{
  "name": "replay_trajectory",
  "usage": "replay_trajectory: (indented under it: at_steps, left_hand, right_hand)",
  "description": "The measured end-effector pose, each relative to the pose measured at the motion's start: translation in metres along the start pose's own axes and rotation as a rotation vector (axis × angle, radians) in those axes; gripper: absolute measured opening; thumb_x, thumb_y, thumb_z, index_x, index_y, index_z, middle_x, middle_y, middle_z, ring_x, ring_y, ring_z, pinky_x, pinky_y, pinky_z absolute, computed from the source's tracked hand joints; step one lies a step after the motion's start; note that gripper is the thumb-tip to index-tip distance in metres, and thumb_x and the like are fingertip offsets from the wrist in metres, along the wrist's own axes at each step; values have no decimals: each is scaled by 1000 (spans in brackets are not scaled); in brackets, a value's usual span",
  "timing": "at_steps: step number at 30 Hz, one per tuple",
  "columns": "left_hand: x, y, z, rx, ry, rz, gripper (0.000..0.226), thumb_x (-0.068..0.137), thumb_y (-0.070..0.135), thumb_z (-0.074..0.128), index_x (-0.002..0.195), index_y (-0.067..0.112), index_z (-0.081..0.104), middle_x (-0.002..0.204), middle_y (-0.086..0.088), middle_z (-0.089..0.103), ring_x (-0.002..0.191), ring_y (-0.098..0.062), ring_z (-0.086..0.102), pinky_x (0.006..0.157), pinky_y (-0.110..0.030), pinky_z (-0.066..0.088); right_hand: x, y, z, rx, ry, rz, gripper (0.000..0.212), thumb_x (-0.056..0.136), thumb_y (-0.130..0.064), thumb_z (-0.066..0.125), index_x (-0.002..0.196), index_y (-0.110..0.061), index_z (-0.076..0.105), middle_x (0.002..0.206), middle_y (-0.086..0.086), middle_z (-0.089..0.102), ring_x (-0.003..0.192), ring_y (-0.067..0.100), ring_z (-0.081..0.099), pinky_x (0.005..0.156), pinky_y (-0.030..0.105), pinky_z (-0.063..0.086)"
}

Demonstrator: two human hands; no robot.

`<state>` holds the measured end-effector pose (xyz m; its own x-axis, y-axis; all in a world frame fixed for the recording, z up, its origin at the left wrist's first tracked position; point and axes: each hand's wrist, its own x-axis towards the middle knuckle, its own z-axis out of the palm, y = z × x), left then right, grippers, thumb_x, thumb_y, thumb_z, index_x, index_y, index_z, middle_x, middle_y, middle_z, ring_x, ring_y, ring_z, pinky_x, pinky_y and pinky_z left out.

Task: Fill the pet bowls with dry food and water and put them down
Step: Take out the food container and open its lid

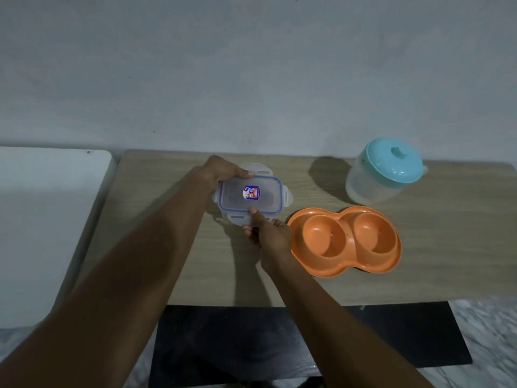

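A clear rectangular food container (265,196) with a blue-sealed lid and a sticker sits on the wooden table (447,233). Its side flaps stick outward. My left hand (223,170) grips its far left corner. My right hand (268,233) is at the near edge, thumb on the lid and fingers under the near flap. To the right lies an orange double pet bowl (305,222), both wells empty. A clear jug (372,189) with a turquoise lid stands behind the bowl at the back right.
A white surface (42,219) adjoins the table on the left. A grey wall runs behind the table. A dark mat (391,337) lies on the pale floor below the table's near edge.
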<state>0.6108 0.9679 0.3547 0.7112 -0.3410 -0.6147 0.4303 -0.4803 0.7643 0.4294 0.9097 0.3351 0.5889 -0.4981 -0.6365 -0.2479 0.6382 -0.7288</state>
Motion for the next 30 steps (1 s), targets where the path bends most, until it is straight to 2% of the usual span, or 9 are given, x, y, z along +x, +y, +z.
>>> replay_trajectory:
  at_steps: [3,9,12,14,16,20,24,27,30]
  left_hand:
    - [-17,-4,0,129,131,257,37,60,29,93,70,3,69,73,-4,67,68,-15,63,62,-25,50]
    - [-105,16,-20,75,-12,557,22,76,12,84,91,2,73,78,-5,72,66,-4,69,64,-16,52]
    - [-142,6,-27,147,-55,621,23,74,6,84,93,-2,73,84,-12,75,74,-9,71,69,-18,55]
    - [-158,-8,-25,253,-56,653,22,72,4,85,92,1,76,87,-9,76,77,-7,69,72,-18,54]
    - [-168,-28,-19,310,-65,659,22,69,0,85,88,6,78,82,-3,74,72,-3,65,72,-18,51]
    - [-177,-70,-4,486,-49,604,23,67,-2,81,85,13,80,83,4,77,75,-9,72,76,-26,58]
    - [-176,-101,12,729,-35,487,26,62,11,83,79,30,77,95,9,74,89,-9,69,86,-37,58]
    - [-171,-114,22,871,-34,457,23,57,16,81,66,33,69,114,12,72,102,-10,66,87,-41,56]
    - [-168,-119,28,991,-36,407,32,57,22,81,83,38,70,128,13,65,107,-12,62,89,-40,54]
  right_hand:
    - [-5,-6,2,-34,-8,-6,19,87,-14,80,94,-1,69,71,12,70,45,13,64,49,21,55]
    - [-22,-32,-27,-287,-148,-50,22,89,-23,77,95,-7,63,81,9,65,53,15,59,51,22,55]
    - [-28,-50,-42,-134,-240,83,8,99,-12,59,97,-5,59,87,12,59,70,20,61,68,27,59]
    - [-29,-63,-51,-9,-292,177,21,99,-16,45,103,-1,58,94,20,60,83,29,63,85,36,57]
    - [-25,-65,-59,2,-331,221,36,97,-27,41,111,2,58,99,24,60,94,35,62,85,40,57]
    - [-14,-48,-58,-459,-286,59,20,92,-13,61,104,2,62,88,20,55,68,22,54,58,30,50]
    - [-10,-31,-59,-1005,-233,-219,30,87,0,65,114,9,71,82,15,64,59,20,57,47,19,46]
    - [-9,-26,-59,-1163,-261,-280,35,88,-4,66,123,-4,70,98,13,69,74,25,68,66,29,60]
    - [-10,-28,-54,-1302,-263,-383,31,88,-11,66,118,-10,74,115,10,73,100,26,70,83,32,56]
